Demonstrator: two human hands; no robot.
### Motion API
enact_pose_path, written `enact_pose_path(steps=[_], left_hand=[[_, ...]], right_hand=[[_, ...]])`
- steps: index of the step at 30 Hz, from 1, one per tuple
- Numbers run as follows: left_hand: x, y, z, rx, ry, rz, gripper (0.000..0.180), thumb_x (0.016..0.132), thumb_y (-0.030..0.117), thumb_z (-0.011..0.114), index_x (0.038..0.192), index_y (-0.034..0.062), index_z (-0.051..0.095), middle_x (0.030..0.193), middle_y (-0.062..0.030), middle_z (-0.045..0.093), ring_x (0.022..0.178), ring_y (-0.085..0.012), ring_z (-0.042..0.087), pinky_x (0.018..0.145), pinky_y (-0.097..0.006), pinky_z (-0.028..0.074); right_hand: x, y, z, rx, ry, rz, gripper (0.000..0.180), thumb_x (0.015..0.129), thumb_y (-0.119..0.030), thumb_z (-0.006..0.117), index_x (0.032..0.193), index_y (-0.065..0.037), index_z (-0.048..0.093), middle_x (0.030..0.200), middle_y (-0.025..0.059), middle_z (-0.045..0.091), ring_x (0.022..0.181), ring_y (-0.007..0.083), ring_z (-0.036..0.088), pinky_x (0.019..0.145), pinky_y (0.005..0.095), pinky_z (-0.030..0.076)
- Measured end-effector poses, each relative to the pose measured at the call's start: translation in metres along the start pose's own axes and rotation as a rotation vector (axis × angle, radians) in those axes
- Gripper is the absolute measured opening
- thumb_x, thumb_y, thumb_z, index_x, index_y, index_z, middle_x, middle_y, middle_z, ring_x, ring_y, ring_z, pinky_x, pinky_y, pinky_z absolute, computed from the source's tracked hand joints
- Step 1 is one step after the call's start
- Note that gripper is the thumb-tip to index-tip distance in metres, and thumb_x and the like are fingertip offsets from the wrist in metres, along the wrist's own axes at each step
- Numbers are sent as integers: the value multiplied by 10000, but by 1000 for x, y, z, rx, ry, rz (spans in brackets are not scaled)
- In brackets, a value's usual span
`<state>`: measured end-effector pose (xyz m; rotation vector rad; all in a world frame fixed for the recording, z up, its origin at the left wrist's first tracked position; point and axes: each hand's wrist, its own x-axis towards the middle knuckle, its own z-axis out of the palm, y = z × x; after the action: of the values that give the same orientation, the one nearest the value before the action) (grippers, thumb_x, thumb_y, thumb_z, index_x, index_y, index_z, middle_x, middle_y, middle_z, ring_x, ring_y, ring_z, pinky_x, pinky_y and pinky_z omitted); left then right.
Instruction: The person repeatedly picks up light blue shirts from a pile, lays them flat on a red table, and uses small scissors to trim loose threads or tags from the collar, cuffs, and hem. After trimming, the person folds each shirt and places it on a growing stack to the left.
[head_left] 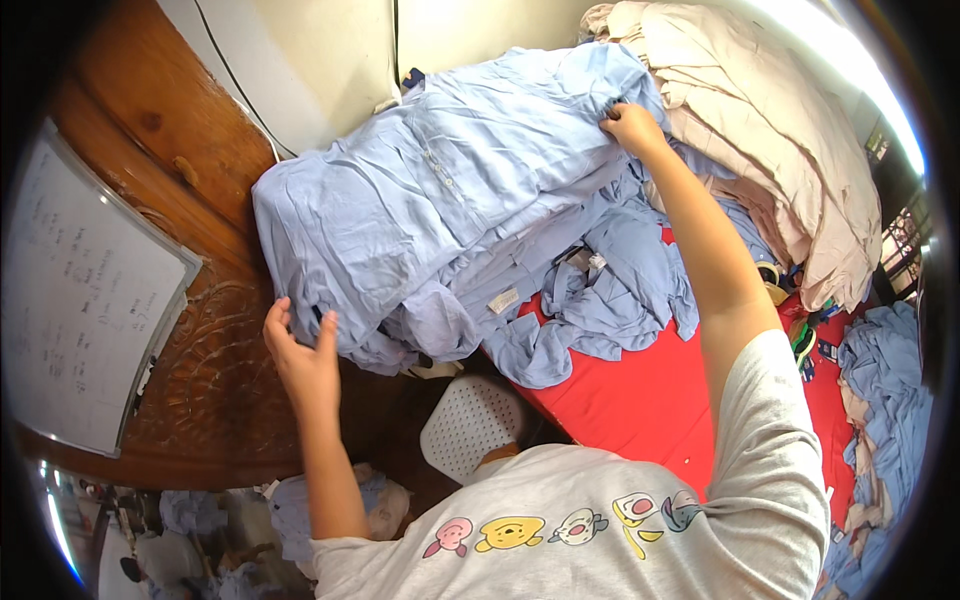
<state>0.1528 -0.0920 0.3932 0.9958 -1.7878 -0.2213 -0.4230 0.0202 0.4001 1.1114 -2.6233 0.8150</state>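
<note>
A light blue shirt (pixel 430 190) with small buttons down its middle lies spread over a heap of similar cloth against the wall. At its far right end my right hand (pixel 635 130) pinches the fabric, with a small dark spot at the fingertips. My left hand (pixel 305 350) is at the shirt's near left corner, thumb and fingers apart. Whether it touches the cloth there is hard to tell. Below the shirt, more crumpled blue garments (pixel 620 290) hang onto a red surface, and a pale label (pixel 502 300) shows among them.
A pile of beige cloth (pixel 770 130) stands at the far right. The red tabletop (pixel 630 400) lies in front of me, with more blue clothes (pixel 885 370) at its right. A perforated white seat (pixel 470 425) is below. A whiteboard (pixel 90 290) leans against carved wood (pixel 220 370) on the left.
</note>
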Motion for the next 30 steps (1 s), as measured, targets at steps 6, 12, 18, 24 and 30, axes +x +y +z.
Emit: enact_pose_path(steps=[6,12,18,24,30], left_hand=[[-125,6,44,-330,-1023,218,677,930,191,749,1488,-27,434,1505,-246,479,1287,-326,551,1031,-413,465],[-163,-2,107,-321,-501,-21,965,968,283,703,1599,-99,80,1639,-354,188,1528,-487,213,1250,-502,185],[-90,-41,108,72,-405,317,765,970,222,634,1516,-169,268,1632,-331,231,1516,-501,236,1245,-549,191],[-33,-62,140,110,-358,496,725,878,86,591,1507,-144,315,1603,-324,302,1500,-492,276,1239,-537,231],[-3,-104,155,-134,-341,530,805,877,191,649,1539,-106,301,1602,-293,338,1483,-461,338,1222,-499,293]], right_hand=[[-76,20,30,316,321,79,348,997,-346,579,1134,-80,757,942,186,750,931,334,721,846,405,541],[-243,78,33,848,39,178,322,1066,-175,543,1218,74,678,1011,128,754,866,208,739,782,310,558],[-438,93,10,994,2,675,309,1084,-184,517,1258,32,652,964,124,743,708,188,732,539,233,435],[-491,94,9,982,76,813,314,1101,-210,494,1281,5,637,969,117,743,687,163,727,417,212,340],[-464,89,31,992,22,694,329,1110,-219,470,1284,9,631,958,119,734,651,149,692,474,223,406]])
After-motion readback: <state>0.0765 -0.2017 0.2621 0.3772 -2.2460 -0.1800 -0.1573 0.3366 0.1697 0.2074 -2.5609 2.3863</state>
